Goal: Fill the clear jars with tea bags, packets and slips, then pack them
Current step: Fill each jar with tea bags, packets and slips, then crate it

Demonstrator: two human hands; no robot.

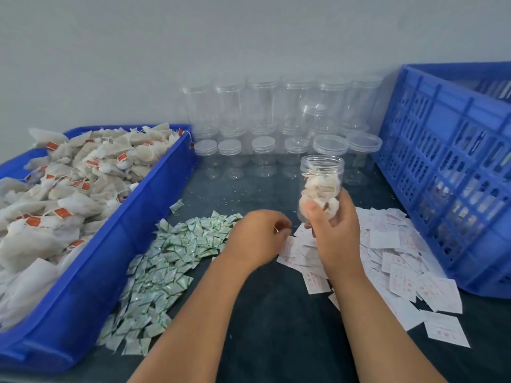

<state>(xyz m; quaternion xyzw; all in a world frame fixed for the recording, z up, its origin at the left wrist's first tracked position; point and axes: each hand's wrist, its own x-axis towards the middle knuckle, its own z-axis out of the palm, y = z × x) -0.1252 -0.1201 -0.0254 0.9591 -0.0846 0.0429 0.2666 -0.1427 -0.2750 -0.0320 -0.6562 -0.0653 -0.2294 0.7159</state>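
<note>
My right hand [333, 225] grips an open clear jar [320, 183] upright above the table; white tea bags fill its lower part. My left hand [262, 237] hovers with curled fingers at the near edge of the white paper slips [392, 252], between them and the heap of green-and-white packets [171, 261]. Whether its fingertips pinch anything is hidden. A blue bin [132, 244] on the left holds a pile of tea bags [69, 183] with orange tags.
Several clear jars with lids [262, 145] stand in stacked rows at the back by the wall. A tall blue slotted crate [448, 167] sits at the right. Dark table surface [276, 313] shows between my forearms.
</note>
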